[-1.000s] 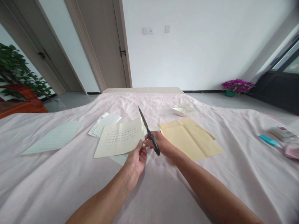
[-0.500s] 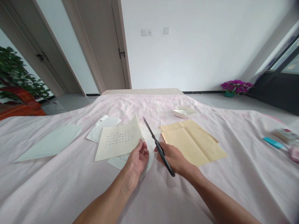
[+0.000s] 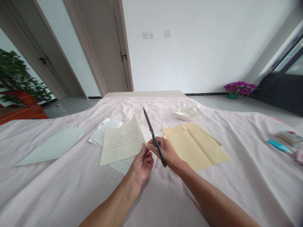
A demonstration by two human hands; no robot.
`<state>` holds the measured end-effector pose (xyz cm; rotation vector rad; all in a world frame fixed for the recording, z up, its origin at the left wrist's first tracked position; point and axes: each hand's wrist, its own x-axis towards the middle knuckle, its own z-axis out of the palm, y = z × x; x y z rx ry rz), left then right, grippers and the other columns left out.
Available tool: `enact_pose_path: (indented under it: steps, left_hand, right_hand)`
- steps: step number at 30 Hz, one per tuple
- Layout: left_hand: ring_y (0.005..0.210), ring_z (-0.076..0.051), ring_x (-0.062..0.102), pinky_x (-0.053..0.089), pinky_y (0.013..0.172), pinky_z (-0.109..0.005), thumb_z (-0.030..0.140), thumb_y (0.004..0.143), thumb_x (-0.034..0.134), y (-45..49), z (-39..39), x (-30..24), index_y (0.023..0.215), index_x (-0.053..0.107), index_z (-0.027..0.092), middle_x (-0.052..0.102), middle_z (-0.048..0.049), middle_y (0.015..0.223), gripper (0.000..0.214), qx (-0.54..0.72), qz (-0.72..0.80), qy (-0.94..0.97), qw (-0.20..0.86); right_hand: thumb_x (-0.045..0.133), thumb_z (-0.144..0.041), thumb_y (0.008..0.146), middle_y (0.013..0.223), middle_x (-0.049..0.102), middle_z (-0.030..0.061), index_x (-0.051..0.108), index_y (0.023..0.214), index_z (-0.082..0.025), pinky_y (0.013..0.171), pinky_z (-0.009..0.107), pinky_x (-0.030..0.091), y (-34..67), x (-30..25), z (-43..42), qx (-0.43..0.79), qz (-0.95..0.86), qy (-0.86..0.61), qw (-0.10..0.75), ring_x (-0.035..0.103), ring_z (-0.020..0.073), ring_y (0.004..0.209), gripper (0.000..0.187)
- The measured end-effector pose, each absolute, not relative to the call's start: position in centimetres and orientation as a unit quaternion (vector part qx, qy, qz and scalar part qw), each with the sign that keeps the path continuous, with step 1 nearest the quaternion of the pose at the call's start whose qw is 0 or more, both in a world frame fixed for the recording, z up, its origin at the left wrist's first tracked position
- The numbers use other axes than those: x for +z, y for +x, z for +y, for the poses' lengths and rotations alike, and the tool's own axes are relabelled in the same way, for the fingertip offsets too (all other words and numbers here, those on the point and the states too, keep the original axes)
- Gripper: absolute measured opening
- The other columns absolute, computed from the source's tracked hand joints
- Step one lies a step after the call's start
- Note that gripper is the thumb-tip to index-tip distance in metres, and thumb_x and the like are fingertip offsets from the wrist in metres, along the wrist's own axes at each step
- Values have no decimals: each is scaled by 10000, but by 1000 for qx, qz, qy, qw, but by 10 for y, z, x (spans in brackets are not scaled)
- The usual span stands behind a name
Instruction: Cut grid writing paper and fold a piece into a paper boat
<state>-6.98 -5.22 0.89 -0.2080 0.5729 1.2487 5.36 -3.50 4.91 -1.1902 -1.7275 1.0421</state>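
Observation:
My left hand (image 3: 141, 164) pinches the near right corner of a cream sheet with rows of small printed marks (image 3: 123, 142), lifting its right edge off the cloth. My right hand (image 3: 167, 153) is closed on black scissors (image 3: 153, 140). Their blades are together and point up and away, just right of the sheet's raised edge. Both hands are close together over the pink cloth (image 3: 151, 189).
A tan folded paper (image 3: 196, 145) lies right of my hands. White papers (image 3: 104, 134) lie behind the sheet, a pale green lined sheet (image 3: 53, 145) far left, a small folded white paper (image 3: 186, 113) farther back. Teal and pink items (image 3: 286, 143) sit at the right edge.
My right hand drew the scissors back toward me, then brought them up again beside the sheet's right edge. My left hand kept its pinch and raised that edge a little.

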Motion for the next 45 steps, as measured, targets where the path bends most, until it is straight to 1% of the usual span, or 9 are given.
enact_pose_path:
  steps: [8,23,28,33,35,38,41,43,45]
  left_hand:
    - [496,-40,533,335,352,-110,217,976,505,-71,-60,11,1003,625,115,556,23,638,160,554,215,-66,801]
    - [542,-64,594,357,363,-126,226,991,464,-72,-61,14,1000,625,117,649,-10,698,195,545,235,-63,803]
    - [544,-48,576,329,382,-104,248,988,474,-69,-68,12,859,606,121,620,-9,689,224,536,272,-47,798]
    - [369,-15,303,111,352,-136,473,871,626,-93,-95,32,708,574,142,489,42,560,373,319,387,172,848]
    - [377,-34,265,138,378,-179,517,820,659,-113,-97,51,633,575,139,480,23,512,429,169,345,372,845]
    - [476,-81,422,281,463,-199,502,857,597,-140,-75,75,687,642,144,577,-19,596,399,181,431,587,661]
    - [823,-170,609,442,736,-248,407,893,547,-158,-29,76,879,679,184,673,-60,894,260,292,565,693,339]
    - [1045,-222,587,418,905,-302,349,878,564,-166,0,65,1101,653,218,652,-85,1123,274,243,633,718,154]
    - [1146,-295,536,389,967,-376,350,834,612,-176,18,50,1198,612,206,603,-133,1220,392,171,691,698,69]
  right_hand:
    - [570,-337,814,618,633,11,630,702,-158,536,203,444,50,48,-32,521,-651,-419,361,585,125,581,219]
    - [527,-262,801,576,647,0,600,656,-170,543,200,473,52,53,-29,508,-676,-405,347,610,122,539,186]
    - [527,-297,819,612,669,16,609,719,-164,534,218,489,57,48,-29,559,-657,-381,333,620,133,543,185]
    - [535,-287,822,600,640,4,596,697,-162,493,188,431,70,48,-27,540,-691,-361,317,564,102,515,187]
    - [536,-292,826,578,613,-2,594,665,-161,486,186,413,74,49,-27,537,-708,-347,300,535,92,497,216]
    - [541,-304,828,548,569,-14,581,630,-165,497,192,405,77,50,-28,553,-714,-332,273,517,90,494,246]
    - [546,-319,820,544,550,-14,547,606,-172,495,205,403,74,52,-31,571,-700,-337,265,500,93,484,259]
    - [542,-313,808,544,539,-18,535,622,-178,491,213,402,75,58,-32,569,-691,-353,271,494,98,478,230]
    - [530,-306,804,556,547,-16,555,673,-183,496,220,396,80,66,-31,528,-693,-412,266,515,111,493,182]
